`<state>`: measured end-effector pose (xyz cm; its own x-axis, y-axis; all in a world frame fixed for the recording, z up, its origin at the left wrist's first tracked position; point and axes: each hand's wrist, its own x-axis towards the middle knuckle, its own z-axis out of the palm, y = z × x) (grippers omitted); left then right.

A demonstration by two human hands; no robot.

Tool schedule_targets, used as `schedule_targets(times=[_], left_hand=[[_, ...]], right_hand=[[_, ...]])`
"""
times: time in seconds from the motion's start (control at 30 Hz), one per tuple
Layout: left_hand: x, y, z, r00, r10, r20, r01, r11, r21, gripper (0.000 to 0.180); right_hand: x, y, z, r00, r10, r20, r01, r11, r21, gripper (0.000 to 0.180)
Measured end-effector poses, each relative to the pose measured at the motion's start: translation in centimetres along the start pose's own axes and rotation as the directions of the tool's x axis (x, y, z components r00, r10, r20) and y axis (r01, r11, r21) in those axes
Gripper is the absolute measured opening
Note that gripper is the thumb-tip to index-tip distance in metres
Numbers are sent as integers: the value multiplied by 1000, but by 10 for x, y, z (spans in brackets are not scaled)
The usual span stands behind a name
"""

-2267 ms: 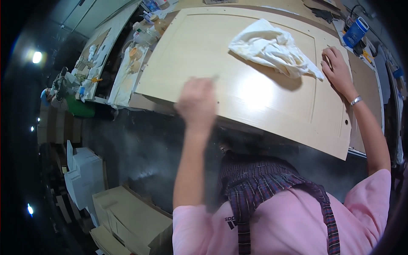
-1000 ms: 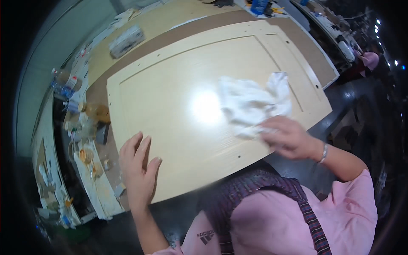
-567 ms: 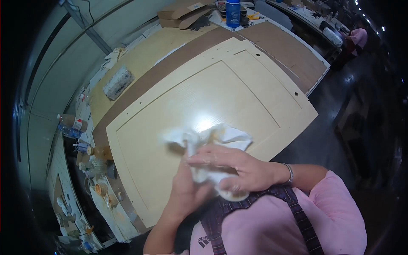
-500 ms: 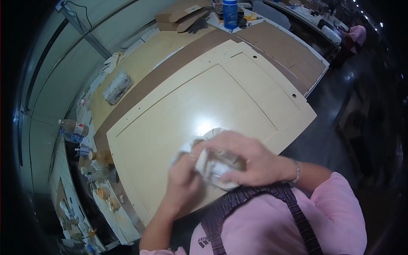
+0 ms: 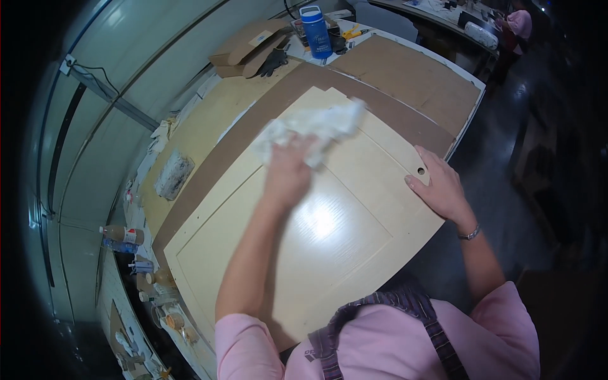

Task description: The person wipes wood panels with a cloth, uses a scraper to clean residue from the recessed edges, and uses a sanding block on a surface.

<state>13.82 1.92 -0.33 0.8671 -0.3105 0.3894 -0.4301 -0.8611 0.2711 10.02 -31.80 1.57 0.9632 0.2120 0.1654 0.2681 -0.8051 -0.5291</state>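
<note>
A cream-coloured panel [image 5: 272,253] with grooved lines, like a cabinet door, lies flat on the worktable. Near its far end my left hand [image 5: 291,161] presses a white cloth [image 5: 326,123] against the surface; hand and cloth are smeared by motion. The cloth spreads out beyond my fingers, its far corner reaching the panel's far right edge. At the right edge my right hand [image 5: 440,190] grips the panel beside a round hole, with the thumb on top and the other fingers along the rim.
Brown board [image 5: 405,73] covers the table's far side. A blue bottle [image 5: 316,35], a cardboard box [image 5: 244,47] and a dark glove [image 5: 274,62] sit at the back. A wrapped block [image 5: 174,176] lies left, with several bottles [image 5: 123,235] nearer. Another person [image 5: 518,25] stands far right.
Both hands were together on the bunched cloth at the panel's near edge. My left hand has carried the cloth to the far end, spread out; my right hand has moved to the right edge.
</note>
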Motion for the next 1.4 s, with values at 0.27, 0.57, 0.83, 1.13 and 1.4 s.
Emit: schedule_targets(times=[0.27,0.57,0.83,1.13,1.4], left_hand=[[62,17,14,996,-67,65,85,940,-330,35],[87,-49,3,917,-396,-54,333,832,-444,27],[18,163,-26,771,442,458,182,537,-824,18],[49,61,36,998,-9,-70,12,999,37,44],[-82,125,-85,873,-23,488,436,486,-758,25]], right_hand=[[-1,5,-5,997,77,33,-76,997,-20,74],[-1,-2,-5,998,53,28,-53,999,-3,73],[-4,16,3,1000,-9,-29,11,998,61,62],[-3,-5,-2,1000,15,-3,-14,999,40,62],[6,25,-11,999,35,6,-36,997,71,62]])
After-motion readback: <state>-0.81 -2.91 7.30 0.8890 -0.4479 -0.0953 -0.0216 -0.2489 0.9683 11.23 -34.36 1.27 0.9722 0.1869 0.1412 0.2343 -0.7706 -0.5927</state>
